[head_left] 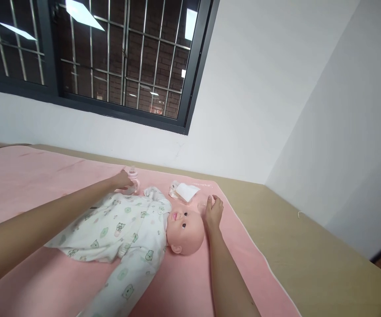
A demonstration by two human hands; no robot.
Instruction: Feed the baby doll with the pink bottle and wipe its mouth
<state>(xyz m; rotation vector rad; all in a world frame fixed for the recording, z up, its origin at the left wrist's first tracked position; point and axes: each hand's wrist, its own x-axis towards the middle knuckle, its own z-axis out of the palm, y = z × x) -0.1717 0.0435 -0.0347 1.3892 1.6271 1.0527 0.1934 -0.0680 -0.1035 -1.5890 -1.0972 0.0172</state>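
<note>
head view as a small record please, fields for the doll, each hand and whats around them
doll: lying on the pink mat, face up
outfit: white, green bear-like prints
left hand: at the baby bottle; full grip not clear
bottle: pink collar, nipple up
right hand: beyond the top of the doll's head, near a small clear item, too faint to identify
nearby: white sheet
background: barred window, white wall

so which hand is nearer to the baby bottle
Left. The left hand is at the baby bottle; the right hand is farther off, beside the doll's head.
</note>
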